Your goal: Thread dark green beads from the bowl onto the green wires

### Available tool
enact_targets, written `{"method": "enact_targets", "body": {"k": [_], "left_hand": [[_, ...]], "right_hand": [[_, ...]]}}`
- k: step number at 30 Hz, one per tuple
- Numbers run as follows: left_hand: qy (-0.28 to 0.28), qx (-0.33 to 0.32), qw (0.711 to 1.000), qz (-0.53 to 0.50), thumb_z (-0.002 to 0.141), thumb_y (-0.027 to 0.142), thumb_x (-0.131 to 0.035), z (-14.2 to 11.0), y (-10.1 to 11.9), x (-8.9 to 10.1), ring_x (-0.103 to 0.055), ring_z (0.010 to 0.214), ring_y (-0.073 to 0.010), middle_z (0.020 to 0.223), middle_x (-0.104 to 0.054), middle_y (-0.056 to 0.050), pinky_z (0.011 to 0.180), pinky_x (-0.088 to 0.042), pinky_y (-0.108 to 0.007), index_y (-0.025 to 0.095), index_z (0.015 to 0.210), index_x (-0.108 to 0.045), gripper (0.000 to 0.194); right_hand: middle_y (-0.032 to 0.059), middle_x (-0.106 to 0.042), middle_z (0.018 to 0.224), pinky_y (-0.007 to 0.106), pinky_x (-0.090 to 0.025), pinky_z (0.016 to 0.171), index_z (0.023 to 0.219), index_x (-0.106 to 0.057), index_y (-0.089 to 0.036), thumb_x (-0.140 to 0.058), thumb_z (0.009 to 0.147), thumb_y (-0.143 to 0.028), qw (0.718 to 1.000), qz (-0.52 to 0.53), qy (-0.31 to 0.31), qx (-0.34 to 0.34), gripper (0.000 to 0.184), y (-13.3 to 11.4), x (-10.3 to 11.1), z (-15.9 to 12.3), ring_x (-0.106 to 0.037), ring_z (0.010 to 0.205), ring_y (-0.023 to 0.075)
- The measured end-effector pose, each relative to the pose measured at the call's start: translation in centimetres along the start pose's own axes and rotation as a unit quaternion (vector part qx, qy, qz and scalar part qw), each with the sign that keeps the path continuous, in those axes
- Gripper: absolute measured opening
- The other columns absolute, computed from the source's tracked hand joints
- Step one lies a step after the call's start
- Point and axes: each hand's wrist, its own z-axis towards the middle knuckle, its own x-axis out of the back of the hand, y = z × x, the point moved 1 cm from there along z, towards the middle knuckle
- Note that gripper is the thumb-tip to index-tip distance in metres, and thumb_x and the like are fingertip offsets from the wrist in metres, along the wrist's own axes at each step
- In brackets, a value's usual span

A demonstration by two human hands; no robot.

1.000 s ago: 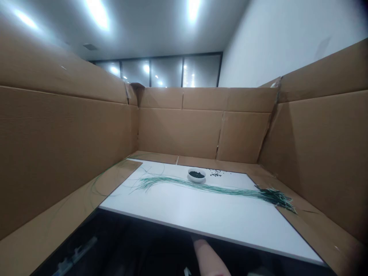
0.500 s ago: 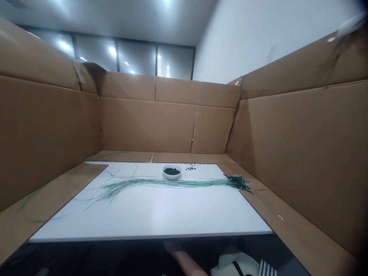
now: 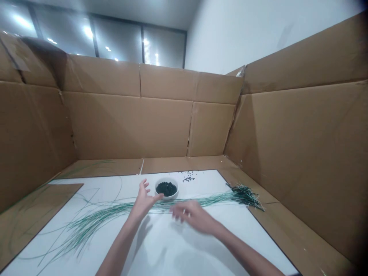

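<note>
A small white bowl (image 3: pixel 166 190) of dark green beads stands at the far side of a white board (image 3: pixel 198 245). A long loose sheaf of thin green strands (image 3: pixel 120 212) lies across the board, fanning out on the left and bunching into a dark tangle (image 3: pixel 244 195) on the right. My left hand (image 3: pixel 143 201) is open with spread fingers, its fingertips close beside the bowl's left rim. Just to the right, my right hand (image 3: pixel 191 215) hangs open over the strands, fingers loosely curled. Neither hand visibly holds anything.
Several loose dark beads (image 3: pixel 188 178) lie beyond the bowl at the board's far edge. Tall cardboard walls (image 3: pixel 126 126) surround the board on the left, far and right sides. Cardboard sheets (image 3: pixel 290 230) lie flat beside the board, with stray strands reaching over the left one.
Both my hands have come forward from the lower edge of the view to over the strands near the bowl. The view has tilted down, so the board fills more of the picture.
</note>
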Motion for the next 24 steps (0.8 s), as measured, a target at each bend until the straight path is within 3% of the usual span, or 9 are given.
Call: {"method": "enact_targets", "body": {"k": [2, 3, 6, 9, 12, 14, 17, 20, 24], "left_hand": [[-0.056, -0.016, 0.991, 0.123, 0.042, 0.026, -0.077, 2.8, -0.8, -1.6, -0.016, 0.131, -0.0331, 0.141, -0.012, -0.025, 0.104, -0.023, -0.043, 0.007, 0.135, -0.006, 0.118], [-0.076, -0.030, 0.982, 0.172, 0.037, 0.024, -0.079, 3.7, -1.3, -2.4, -0.006, 0.133, -0.0338, 0.142, -0.002, -0.025, 0.106, -0.018, -0.044, 0.009, 0.136, -0.004, 0.125], [-0.113, -0.063, 0.961, 0.246, 0.034, 0.025, -0.081, 5.3, -2.7, -4.3, 0.003, 0.132, -0.0361, 0.142, 0.001, -0.022, 0.104, -0.017, -0.047, 0.018, 0.138, -0.001, 0.131], [-0.130, -0.094, 0.953, 0.259, 0.038, 0.029, -0.080, 6.1, -3.2, -5.0, -0.019, 0.127, -0.0379, 0.130, -0.025, -0.020, 0.099, -0.026, -0.047, 0.019, 0.139, -0.001, 0.129], [-0.123, -0.103, 0.951, 0.265, 0.041, 0.033, -0.078, 7.2, -3.6, -4.9, -0.034, 0.117, -0.0364, 0.118, -0.035, -0.017, 0.094, -0.032, -0.046, 0.018, 0.139, -0.004, 0.123], [-0.116, -0.113, 0.953, 0.255, 0.045, 0.036, -0.076, 8.1, -3.7, -4.6, -0.040, 0.113, -0.0338, 0.117, -0.035, -0.016, 0.093, -0.034, -0.044, 0.018, 0.139, -0.005, 0.119], [-0.075, -0.138, 0.953, 0.261, 0.050, 0.037, -0.072, 9.4, -3.5, -3.7, -0.042, 0.112, -0.0317, 0.121, -0.033, -0.017, 0.091, -0.037, -0.041, 0.018, 0.139, -0.006, 0.112], [-0.022, -0.141, 0.949, 0.281, 0.053, 0.037, -0.071, 9.8, -2.8, -2.9, -0.041, 0.114, -0.0326, 0.123, -0.032, -0.019, 0.093, -0.037, -0.042, 0.016, 0.139, -0.006, 0.110], [-0.070, -0.146, 0.955, 0.248, 0.050, 0.036, -0.073, 9.1, -1.9, -3.1, -0.042, 0.114, -0.0311, 0.124, -0.035, -0.017, 0.094, -0.036, -0.042, 0.018, 0.139, -0.003, 0.116]], "right_hand": [[0.0059, -0.062, 0.088, 0.021, -0.045, 0.060, 0.104, -0.059, -0.016, -0.037, 0.089, -0.031, 0.981, 0.006, 0.168, -0.093, 0.031, 1.8, 2.6, 3.5, -0.058, 0.067, 0.0126], [0.0070, -0.060, 0.095, 0.019, -0.045, 0.059, 0.109, -0.055, -0.015, -0.038, 0.088, -0.030, 0.972, 0.007, 0.199, -0.123, 0.031, 2.9, 3.4, 5.2, -0.058, 0.065, 0.0110], [0.0108, -0.061, 0.089, 0.018, -0.042, 0.049, 0.117, -0.047, -0.007, -0.037, 0.088, -0.026, 0.968, 0.017, 0.179, -0.174, 0.035, 6.2, 4.0, 9.4, -0.055, 0.052, 0.0098], [0.0039, -0.055, 0.053, 0.019, -0.040, 0.042, 0.097, -0.055, -0.005, -0.033, 0.089, -0.023, 0.970, 0.029, 0.132, -0.203, 0.029, 8.1, 3.4, 11.6, -0.052, 0.040, 0.0122], [0.0013, -0.050, 0.044, 0.019, -0.041, 0.042, 0.085, -0.055, -0.008, -0.030, 0.090, -0.021, 0.969, 0.061, 0.115, -0.209, 0.029, 8.7, 3.0, 12.4, -0.053, 0.040, 0.0136], [0.0028, -0.054, 0.050, 0.020, -0.043, 0.042, 0.091, -0.053, -0.008, -0.027, 0.091, -0.022, 0.962, 0.123, 0.110, -0.218, 0.029, 8.9, 3.2, 12.5, -0.055, 0.043, 0.0141], [0.0112, -0.062, 0.081, 0.019, -0.043, 0.039, 0.103, -0.049, -0.008, -0.028, 0.092, -0.025, 0.943, 0.217, 0.136, -0.215, 0.029, 9.1, 4.0, 12.3, -0.057, 0.048, 0.0114], [0.0150, -0.056, 0.105, 0.015, -0.041, 0.037, 0.107, -0.048, -0.008, -0.032, 0.091, -0.024, 0.938, 0.222, 0.179, -0.197, 0.028, 9.4, 5.2, 12.0, -0.056, 0.051, 0.0071], [0.0133, -0.057, 0.101, 0.013, -0.041, 0.037, 0.101, -0.052, -0.008, -0.033, 0.091, -0.023, 0.942, 0.204, 0.179, -0.197, 0.026, 9.5, 6.7, 11.6, -0.056, 0.053, 0.0063]]}}
